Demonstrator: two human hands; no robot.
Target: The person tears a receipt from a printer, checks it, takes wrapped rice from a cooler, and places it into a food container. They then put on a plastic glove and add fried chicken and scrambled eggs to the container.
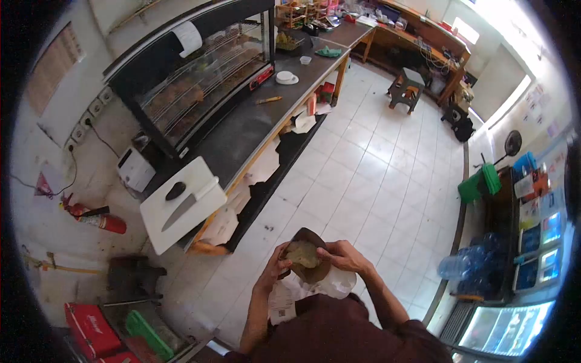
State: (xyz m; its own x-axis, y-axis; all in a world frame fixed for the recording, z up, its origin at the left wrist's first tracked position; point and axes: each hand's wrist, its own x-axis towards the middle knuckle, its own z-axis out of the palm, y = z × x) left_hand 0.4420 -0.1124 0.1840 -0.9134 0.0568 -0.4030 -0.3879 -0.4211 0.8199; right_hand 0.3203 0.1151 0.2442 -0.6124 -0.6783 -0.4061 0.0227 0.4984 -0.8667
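Tiled floor [363, 163] runs alongside a long dark counter [242, 133]; all places here are relative to that counter. Box [313, 275] (brown, card-like, pale food [302, 254] inside) is held up off the counter's near end, over the floor, between both hands and touching both. Its mouth faces up toward the wearer; long axis seems to point roughly away from the body, can't be sure. Left hand [275, 267] is the one nearer the counter: fingers curled round that wall, thumb at the rim. Right hand [346, 256] is on the side away from the counter, pinching the rim between thumb and fingers; contact under the box is hidden. White wrap [340, 282] shows just below the box, on the wearer's side. Counter carries a glass case [212, 78], white dish [287, 77] and yellow-handled tool [268, 100], plus a white panel [203, 181] at its near end; board or lid, can't tell. Extinguisher [109, 222] is wall-side past that end, stool [407, 88] off the far end, green bin [479, 181] and bottles [460, 266] across the floor from it.
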